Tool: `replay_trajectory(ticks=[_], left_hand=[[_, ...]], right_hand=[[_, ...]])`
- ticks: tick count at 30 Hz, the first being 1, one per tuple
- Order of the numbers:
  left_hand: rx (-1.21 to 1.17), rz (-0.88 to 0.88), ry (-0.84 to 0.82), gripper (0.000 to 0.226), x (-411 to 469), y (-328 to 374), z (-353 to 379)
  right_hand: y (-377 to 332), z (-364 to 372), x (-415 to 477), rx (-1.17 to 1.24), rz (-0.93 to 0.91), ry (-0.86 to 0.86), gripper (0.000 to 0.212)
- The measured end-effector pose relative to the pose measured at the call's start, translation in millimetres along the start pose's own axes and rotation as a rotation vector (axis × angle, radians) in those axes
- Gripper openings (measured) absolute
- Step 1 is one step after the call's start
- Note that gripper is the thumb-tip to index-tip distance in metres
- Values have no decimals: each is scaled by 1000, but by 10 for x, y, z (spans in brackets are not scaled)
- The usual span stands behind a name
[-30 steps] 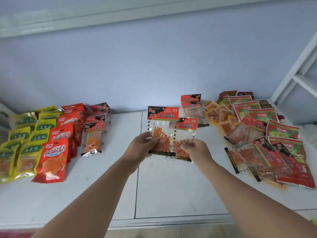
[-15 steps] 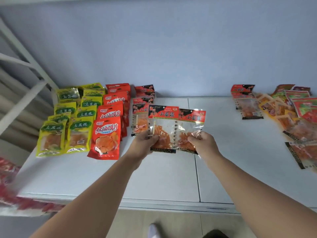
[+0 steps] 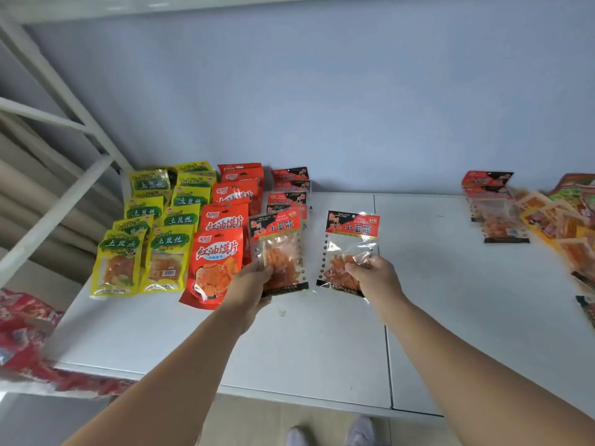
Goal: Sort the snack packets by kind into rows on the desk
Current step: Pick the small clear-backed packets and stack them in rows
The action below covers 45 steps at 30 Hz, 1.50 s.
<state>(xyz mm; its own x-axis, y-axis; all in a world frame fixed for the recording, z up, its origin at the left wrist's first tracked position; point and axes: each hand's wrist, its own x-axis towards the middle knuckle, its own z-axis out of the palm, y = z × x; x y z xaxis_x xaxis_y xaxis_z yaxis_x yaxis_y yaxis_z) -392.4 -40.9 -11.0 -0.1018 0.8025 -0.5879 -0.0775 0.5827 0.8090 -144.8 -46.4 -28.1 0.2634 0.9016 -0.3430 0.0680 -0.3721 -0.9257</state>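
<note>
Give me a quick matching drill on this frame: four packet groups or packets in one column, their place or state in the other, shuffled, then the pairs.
Things:
1. yellow packets
2. solid red packets
3. packet in the left hand
4. packet in the right hand

Places or states:
A. held alone over bare desk, right of the rows
B. two rows at the far left of the desk
C. held at the near end of the clear-windowed row
D. single row between the yellow ones and the clear-windowed ones

Pairs: 1-B, 2-D, 3-C, 4-A
</note>
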Motion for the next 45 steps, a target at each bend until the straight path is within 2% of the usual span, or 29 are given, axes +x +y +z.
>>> replay_trajectory(ticks=[4,9,14,19,23,31,36,42,45], left_hand=[[-58,-34,178,12,77,9,-164],[-15,-64,227,12,149,-51,-128],[132,-47,290,9,172,-170,-82],[235,-37,229,14,240,-181,-19],[297,-36,173,20,352,-139,45],[416,-65,58,14,565,-46,72],[473,-16,16,16,608,-13,41],[378,33,42,16,668,27,-1],[335,28,59,12,672,68,-20]], right_hand=[[3,-50,94,26,27,-19,9],[2,-113,265,18,47,-25,10],[64,-92,344,-17,48,-80,13],[95,-111,371,10,87,-134,9],[87,-157,397,25,119,-163,15],[65,28,346,-19,131,-146,11],[11,205,314,-55,119,-187,8],[54,401,246,-129,123,-268,14],[87,563,193,-255,78,-305,13]])
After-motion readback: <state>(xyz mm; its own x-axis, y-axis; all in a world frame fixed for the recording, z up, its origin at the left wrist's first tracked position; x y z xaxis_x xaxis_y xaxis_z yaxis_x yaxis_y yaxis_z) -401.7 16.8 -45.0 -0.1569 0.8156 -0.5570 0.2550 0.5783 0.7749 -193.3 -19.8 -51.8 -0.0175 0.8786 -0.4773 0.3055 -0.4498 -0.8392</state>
